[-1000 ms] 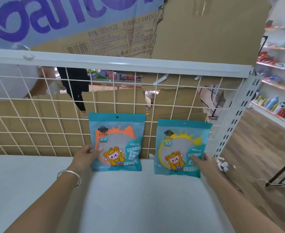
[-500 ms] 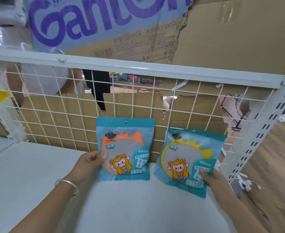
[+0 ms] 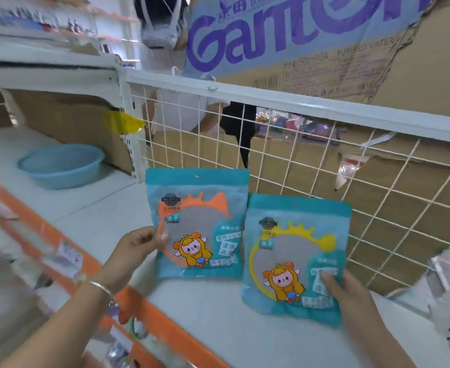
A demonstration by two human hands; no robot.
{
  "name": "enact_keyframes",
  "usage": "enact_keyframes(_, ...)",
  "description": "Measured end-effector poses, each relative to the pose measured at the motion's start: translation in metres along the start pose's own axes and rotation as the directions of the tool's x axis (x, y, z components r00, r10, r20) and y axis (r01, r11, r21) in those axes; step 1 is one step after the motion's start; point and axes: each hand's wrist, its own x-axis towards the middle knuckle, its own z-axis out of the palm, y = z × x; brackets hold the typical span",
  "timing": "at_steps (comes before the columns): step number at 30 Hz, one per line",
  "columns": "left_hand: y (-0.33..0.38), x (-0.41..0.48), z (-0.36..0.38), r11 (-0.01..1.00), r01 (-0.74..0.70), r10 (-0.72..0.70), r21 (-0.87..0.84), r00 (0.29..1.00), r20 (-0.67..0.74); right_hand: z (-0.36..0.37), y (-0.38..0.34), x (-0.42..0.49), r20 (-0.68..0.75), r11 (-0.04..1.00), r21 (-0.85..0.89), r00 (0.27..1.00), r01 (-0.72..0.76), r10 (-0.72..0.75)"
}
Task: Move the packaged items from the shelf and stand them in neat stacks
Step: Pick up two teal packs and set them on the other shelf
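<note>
Two teal plastic packets, each holding a round mirror and printed with a cartoon child, are in the person's grip as before, but the view has swung left since half a second ago. It now takes in a pale blue plastic basin [image 3: 61, 166] on the neighbouring shelf bay and an orange price strip [image 3: 165, 328] along the shelf's front edge.

The orange-rimmed mirror packet [image 3: 197, 224] still stands upright on its lower edge. The left hand [image 3: 138, 251], with a silver bangle [image 3: 101, 288] at the wrist, pinches its left side, thumb on the front and fingers behind. The yellow-rimmed mirror packet [image 3: 295, 258] has come forward from the white wire grid [image 3: 324, 181] and sits nearer the camera, just beside the first. The right hand [image 3: 351, 296] pinches its lower right corner the same way. Whether its bottom edge touches the shelf cannot be told.

Both packets are over the white shelf board [image 3: 218, 328]. Behind the grid are torn brown cardboard and a water carton with purple lettering [image 3: 271, 35], and a person in a white top [image 3: 181, 110] stands beyond. More shop shelving shows blurred at upper left.
</note>
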Motion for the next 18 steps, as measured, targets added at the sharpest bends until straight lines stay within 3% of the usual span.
enact_keyframes(5,0.019,-0.04,-0.067,0.998,-0.022,0.033,0.055,0.977,-0.21,0.091,-0.037,0.028,0.167,0.993,-0.014,0.979,0.121,-0.117)
enact_keyframes(9,0.02,-0.091,-0.152,0.997,-0.027,0.055,0.076,0.918,-0.392,0.185,-0.058,0.031,0.347,0.991,0.027,0.929,0.13,-0.131)
enact_keyframes(18,0.008,-0.253,-0.34,0.999,0.028,0.006,0.03,0.628,-0.778,0.448,-0.095,-0.056,0.645,0.976,0.151,0.732,0.157,-0.218)
